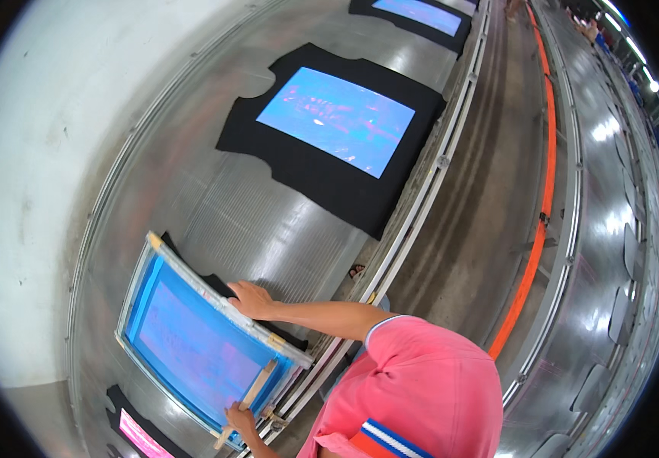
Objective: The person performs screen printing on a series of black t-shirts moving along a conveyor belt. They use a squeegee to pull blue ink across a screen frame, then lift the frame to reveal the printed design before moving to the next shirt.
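Observation:
A screen-printing frame (201,290) with blue mesh lies over a black fabric piece, whose edges stick out along its far side. My right hand (251,301) is closed over the frame's long upper rail, with the arm stretched out from a pink sleeve. At the frame's lower right end, my left hand (240,420) grips a wooden squeegee (259,388). The squeegee rests aslant over the mesh at that end. Blue-violet ink covers the mesh, and the print beneath it is hidden.
Farther along the metal table (215,206) lies a black shirt panel (322,168) with a blue rectangular print (337,118); another panel (451,42) lies beyond. A black piece with a pink print (140,439) is at lower left. A metal rail (428,179) edges the aisle, opposite an orange strip (549,153).

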`<state>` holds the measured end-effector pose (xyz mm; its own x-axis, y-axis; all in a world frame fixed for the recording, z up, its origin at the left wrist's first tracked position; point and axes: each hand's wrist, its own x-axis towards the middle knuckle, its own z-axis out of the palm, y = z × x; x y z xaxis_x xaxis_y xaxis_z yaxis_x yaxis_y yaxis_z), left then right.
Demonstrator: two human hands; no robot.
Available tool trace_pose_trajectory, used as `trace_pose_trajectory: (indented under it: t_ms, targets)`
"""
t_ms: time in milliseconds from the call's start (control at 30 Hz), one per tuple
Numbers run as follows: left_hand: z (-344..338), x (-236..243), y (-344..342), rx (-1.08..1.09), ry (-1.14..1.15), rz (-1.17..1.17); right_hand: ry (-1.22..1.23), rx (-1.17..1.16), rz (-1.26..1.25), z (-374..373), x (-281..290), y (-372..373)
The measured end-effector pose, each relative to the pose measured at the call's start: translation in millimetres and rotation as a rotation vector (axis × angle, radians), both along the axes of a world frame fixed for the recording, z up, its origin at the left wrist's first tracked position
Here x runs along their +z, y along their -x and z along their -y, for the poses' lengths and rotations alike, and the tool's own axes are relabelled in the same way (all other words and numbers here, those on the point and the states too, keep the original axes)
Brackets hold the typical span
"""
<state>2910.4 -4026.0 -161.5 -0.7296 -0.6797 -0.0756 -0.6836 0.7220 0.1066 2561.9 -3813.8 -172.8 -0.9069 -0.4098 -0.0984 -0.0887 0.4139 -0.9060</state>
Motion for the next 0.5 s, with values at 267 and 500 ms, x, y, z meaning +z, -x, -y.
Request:
trace_pose_trajectory:
  t_ms: [267,500]
  targets:
    - [9.4,12.4,-5.4,0.012,0.043,0.355,-0.110,-0.234,-0.309,-298.4,-42.6,37.3]
    - [-5.6,20.5,33.8,0.187,0.022,0.394,-0.360,-0.125,-0.323,-405.8,-23.7,30.9]
